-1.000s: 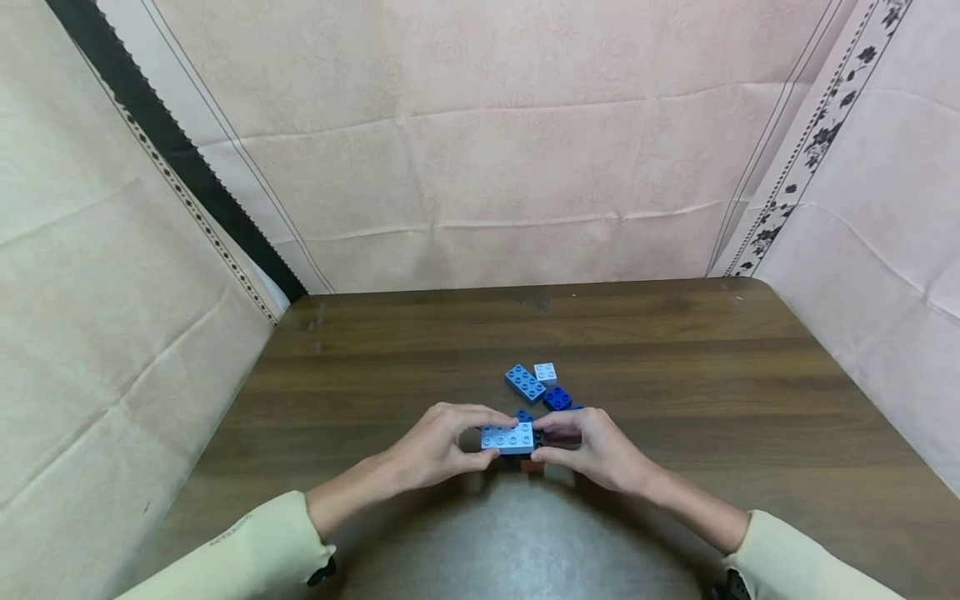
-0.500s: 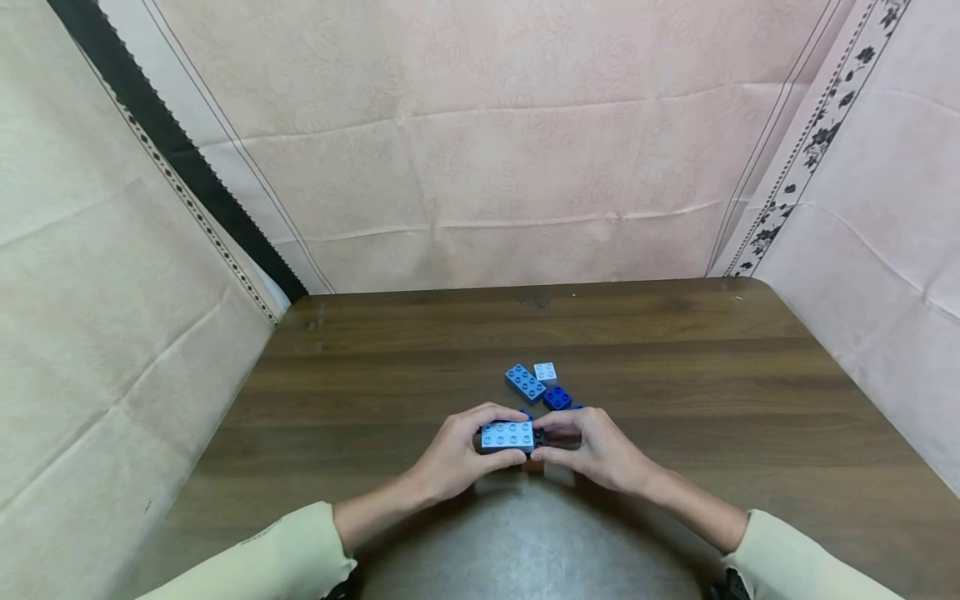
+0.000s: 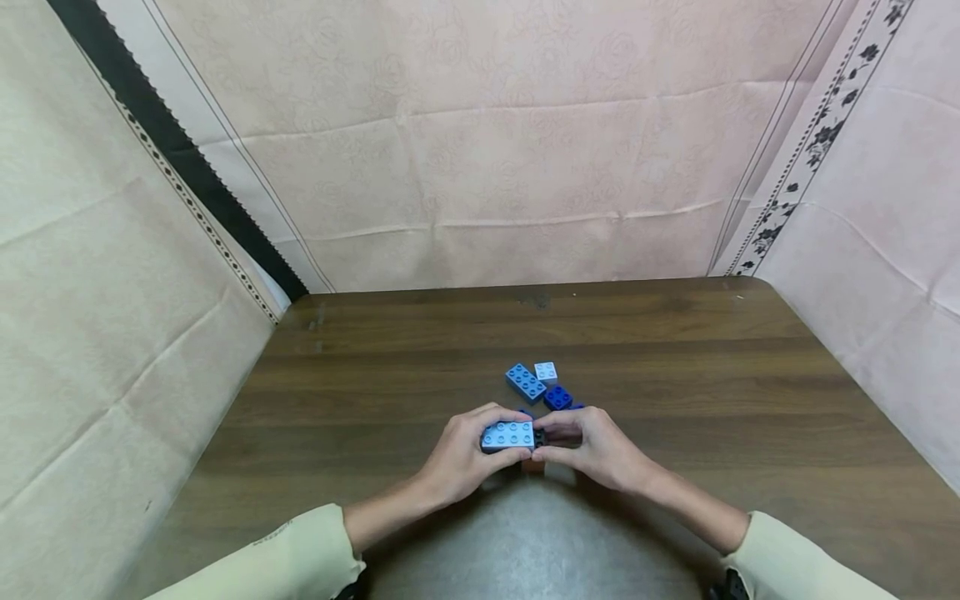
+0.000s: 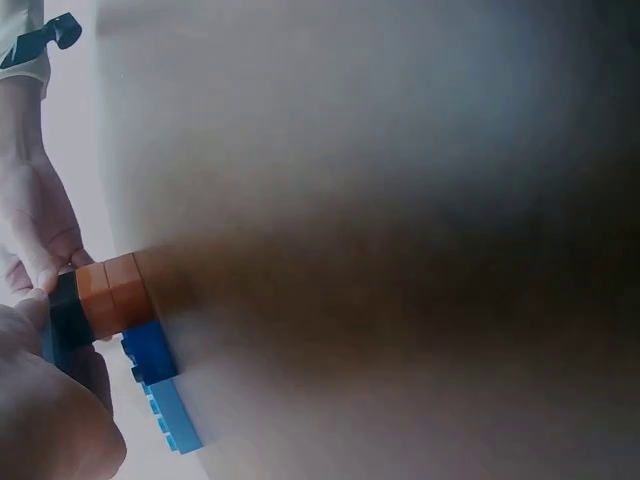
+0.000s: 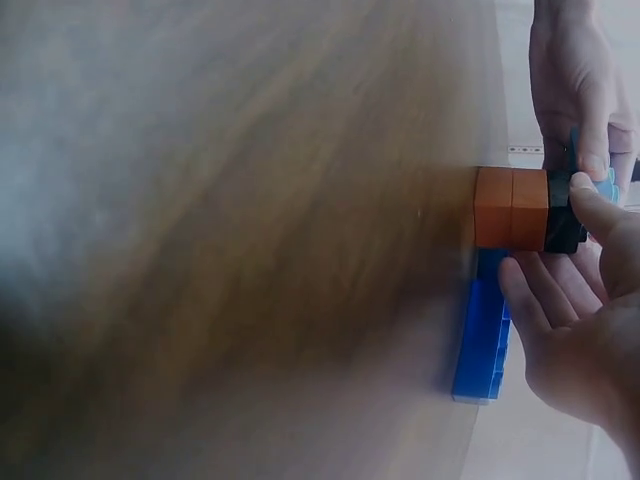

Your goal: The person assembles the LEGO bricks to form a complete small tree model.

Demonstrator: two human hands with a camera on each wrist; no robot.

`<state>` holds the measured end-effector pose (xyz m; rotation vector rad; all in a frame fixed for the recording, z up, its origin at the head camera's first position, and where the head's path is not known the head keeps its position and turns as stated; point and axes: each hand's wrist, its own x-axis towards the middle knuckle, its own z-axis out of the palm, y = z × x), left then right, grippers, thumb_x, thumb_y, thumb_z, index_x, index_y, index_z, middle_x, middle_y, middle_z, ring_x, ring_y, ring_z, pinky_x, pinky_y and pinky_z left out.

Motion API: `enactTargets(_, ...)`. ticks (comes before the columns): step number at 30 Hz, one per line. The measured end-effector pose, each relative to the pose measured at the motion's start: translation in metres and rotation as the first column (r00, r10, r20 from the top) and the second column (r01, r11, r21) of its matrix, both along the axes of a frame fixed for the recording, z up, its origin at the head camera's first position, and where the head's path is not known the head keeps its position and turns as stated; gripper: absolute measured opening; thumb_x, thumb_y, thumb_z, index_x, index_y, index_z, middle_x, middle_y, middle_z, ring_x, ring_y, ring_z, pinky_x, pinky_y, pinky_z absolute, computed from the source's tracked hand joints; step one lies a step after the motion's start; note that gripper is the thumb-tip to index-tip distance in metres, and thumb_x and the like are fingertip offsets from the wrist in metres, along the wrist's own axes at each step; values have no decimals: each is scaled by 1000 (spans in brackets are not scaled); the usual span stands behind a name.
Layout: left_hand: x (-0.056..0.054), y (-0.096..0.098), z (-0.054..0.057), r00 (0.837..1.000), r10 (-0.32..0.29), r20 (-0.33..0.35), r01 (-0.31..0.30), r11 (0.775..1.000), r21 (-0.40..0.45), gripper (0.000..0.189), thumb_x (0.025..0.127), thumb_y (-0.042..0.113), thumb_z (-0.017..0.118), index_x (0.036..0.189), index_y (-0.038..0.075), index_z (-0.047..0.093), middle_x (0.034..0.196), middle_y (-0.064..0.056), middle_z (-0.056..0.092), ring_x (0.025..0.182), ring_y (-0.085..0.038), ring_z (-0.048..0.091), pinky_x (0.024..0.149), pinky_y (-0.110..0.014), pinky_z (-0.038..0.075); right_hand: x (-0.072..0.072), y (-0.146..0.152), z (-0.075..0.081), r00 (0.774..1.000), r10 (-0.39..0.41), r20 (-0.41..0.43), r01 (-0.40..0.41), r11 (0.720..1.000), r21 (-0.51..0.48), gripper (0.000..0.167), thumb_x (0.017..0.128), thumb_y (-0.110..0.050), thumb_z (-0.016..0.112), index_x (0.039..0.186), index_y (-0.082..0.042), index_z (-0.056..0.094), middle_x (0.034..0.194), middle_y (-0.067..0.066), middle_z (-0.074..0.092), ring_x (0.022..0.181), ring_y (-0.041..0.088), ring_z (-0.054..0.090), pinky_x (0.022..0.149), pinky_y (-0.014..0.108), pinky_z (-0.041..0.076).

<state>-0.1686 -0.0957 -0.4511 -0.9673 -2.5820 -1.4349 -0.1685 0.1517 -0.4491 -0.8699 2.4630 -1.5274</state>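
Facing inward, left hand (image 3: 471, 451) grips light-blue brick (image 3: 507, 435), right hand (image 3: 600, 451) black brick (image 5: 561, 222).

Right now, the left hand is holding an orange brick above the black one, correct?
Only the colour is wrong: the left hand is holding a light blue brick above the black brick, as the head view shows. The orange bricks sit below the black one, as the right wrist view shows.
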Motion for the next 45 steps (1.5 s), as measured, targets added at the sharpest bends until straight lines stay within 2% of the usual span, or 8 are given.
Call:
enactTargets(7,-2,-1,3,999,-4,-47,3,999,-38,37,94,30,85,128,19,76,116,9,73,98,-7,68,83,-26,57,-2,2,4,999,41,9,-41,999,29,38,97,-19,81,127,2,73,118,10,77,111,24,75,92,31,60)
enactTargets(11,-2,-2,5,999,-10,-46,8,999,-51,37,94,30,85,128,18,76,116,8,73,99,-7,68,85,-26,57,-9,8,14,992,77,96,-81,996,41,39,98,-21,80,128,2,73,118,10,78,110,23,75,91,31,60)
enactTargets(13,-3,-2,5,999,-9,-48,7,998,-60,38,94,31,85,128,19,76,116,8,73,98,-7,67,83,-25,57,-15,13,21,990,57,133,-62,998,32,36,98,-21,80,127,0,75,116,7,78,107,22,75,90,30,60)
enactTargets(16,-2,-2,6,999,-9,-41,6,997,-72,39,93,32,86,129,19,76,115,8,73,95,-7,66,80,-25,56,-26,21,28,990,-29,139,29,1000,0,32,99,-20,79,125,-3,76,115,6,79,105,20,76,90,29,60)
enactTargets(20,-2,-1,7,1000,0,-19,-2,996,-85,39,94,32,85,129,19,76,116,8,73,95,-7,66,79,-25,55,-42,27,30,982,-122,141,130,991,-45,37,102,-19,76,134,-1,72,124,11,77,113,21,74,96,30,58)
enactTargets(26,-2,-1,8,1000,5,-3,-6,996,-90,39,94,32,85,130,20,76,117,9,73,96,-8,66,81,-25,55,-60,19,24,971,-81,226,95,994,-51,50,103,-15,74,147,4,59,140,20,67,129,32,65,101,35,56)
enactTargets(34,-3,-1,7,1000,-6,-20,4,997,-81,40,94,32,85,130,17,76,115,9,73,93,-8,65,79,-25,54,-68,3,17,982,-142,124,136,989,57,49,100,-8,75,144,8,59,138,22,68,128,38,65,105,49,54)
enactTargets(45,-4,-1,6,999,-8,-50,3,996,-88,40,94,33,85,129,16,76,114,8,73,93,-8,65,80,-25,54,-72,-13,21,982,-179,-59,186,968,171,46,94,-5,82,136,7,66,130,21,72,111,36,74,97,52,58)
